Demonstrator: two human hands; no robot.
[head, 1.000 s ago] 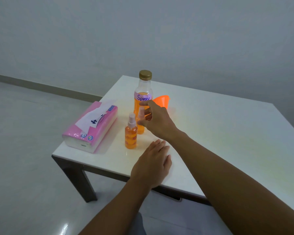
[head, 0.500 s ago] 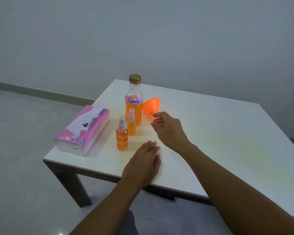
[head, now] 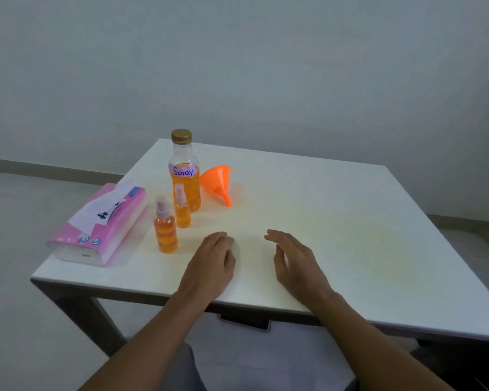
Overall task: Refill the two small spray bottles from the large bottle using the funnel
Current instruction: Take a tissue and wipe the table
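Both hands are empty right now. The left hand (head: pixel 212 261) lies flat, palm down, on the white table (head: pixel 336 221) close to its near edge, fingers straight and together. The right hand (head: pixel 294 261) sits beside it with its fingers loosely spread, gripping nothing; whether it touches the top, I cannot tell.

The large "Spray" bottle (head: pixel 184 182) stands toward the left edge with its gold cap (head: pixel 181 136) on. The 2 small spray bottles (head: pixel 166 230) (head: pixel 182 211) stand just in front of it, both with spray heads on and orange liquid high in their bodies. The orange funnel (head: pixel 216 182) lies on its side just right of the large bottle.

With everything capped and the funnel down, my call is that no pouring is under way. Either the refill is finished or it has not begun.

A pink tissue pack (head: pixel 102 224) fills the near left corner, so that side is tight. The working room lies from the funnel across to the right edge.
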